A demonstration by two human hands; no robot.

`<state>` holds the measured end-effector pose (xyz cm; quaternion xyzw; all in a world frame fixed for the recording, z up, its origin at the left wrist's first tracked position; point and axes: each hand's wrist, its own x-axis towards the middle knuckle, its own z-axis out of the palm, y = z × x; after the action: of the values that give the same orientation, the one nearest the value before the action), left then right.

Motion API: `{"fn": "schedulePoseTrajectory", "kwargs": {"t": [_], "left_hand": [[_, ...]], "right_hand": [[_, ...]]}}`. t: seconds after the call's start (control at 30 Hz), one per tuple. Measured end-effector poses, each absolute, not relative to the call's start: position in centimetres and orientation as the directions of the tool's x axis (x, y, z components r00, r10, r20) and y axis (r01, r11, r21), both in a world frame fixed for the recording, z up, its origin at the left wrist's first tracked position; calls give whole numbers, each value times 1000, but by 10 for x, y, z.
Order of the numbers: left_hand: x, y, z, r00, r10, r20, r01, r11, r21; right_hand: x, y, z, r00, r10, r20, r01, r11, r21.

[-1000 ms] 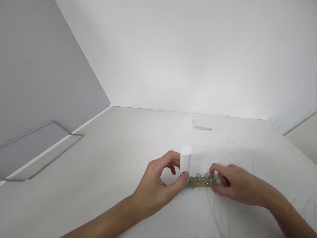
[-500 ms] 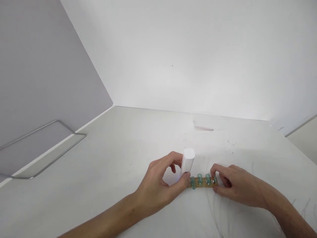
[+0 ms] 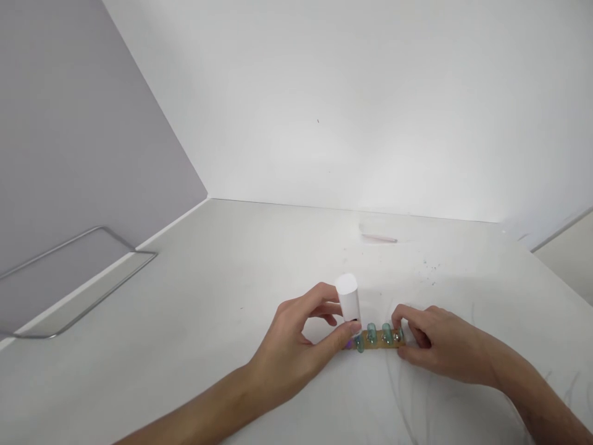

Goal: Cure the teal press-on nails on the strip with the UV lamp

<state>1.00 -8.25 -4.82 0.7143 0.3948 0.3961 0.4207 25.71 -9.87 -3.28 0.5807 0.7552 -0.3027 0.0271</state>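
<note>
A small tan strip [image 3: 378, 340] with several teal rings and shiny beads along it lies on the white table. My left hand [image 3: 296, 349] pinches a white cylinder [image 3: 348, 298] between thumb and fingers, holding it upright with its lower end at the strip's left end. My right hand [image 3: 435, 346] grips the strip's right end with thumb and curled fingers, pressing it to the table.
A thin pinkish stick [image 3: 380, 238] lies farther back on the table [image 3: 222, 296], with dark specks [image 3: 430, 267] near it. A bent metal wire frame [image 3: 78, 278] stands at the left by the grey wall. White walls close the back; the table edge runs at the right.
The white cylinder has tilted slightly to the left and shifted a little in my left hand. My right hand stays on the strip's end.
</note>
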Motion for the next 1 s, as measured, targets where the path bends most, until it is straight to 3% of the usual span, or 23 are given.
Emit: {"fn": "schedulePoseTrajectory", "kwargs": {"t": [0.33,0.4,0.53,0.6,0.73,1.0], "left_hand": [[9,-85,-47,381,897,224,289,-346,893],[9,-85,-47,378,894,240,276,-356,893],[9,-83,-48,371,893,254,270,-366,891],[10,-82,-49,374,886,274,263,-385,884],[10,-82,-49,374,870,321,226,-421,878],[10,-84,-47,381,886,264,281,-383,880]], "right_hand": [[262,-98,-29,-336,860,-384,885,148,-442],[265,-95,-31,-334,897,-291,856,160,-491],[268,-90,-36,-212,977,34,754,186,-630],[268,-89,-38,-175,980,99,727,196,-658],[265,-90,-42,-223,965,135,749,258,-610],[259,-93,-41,-249,945,212,813,323,-484]]}}
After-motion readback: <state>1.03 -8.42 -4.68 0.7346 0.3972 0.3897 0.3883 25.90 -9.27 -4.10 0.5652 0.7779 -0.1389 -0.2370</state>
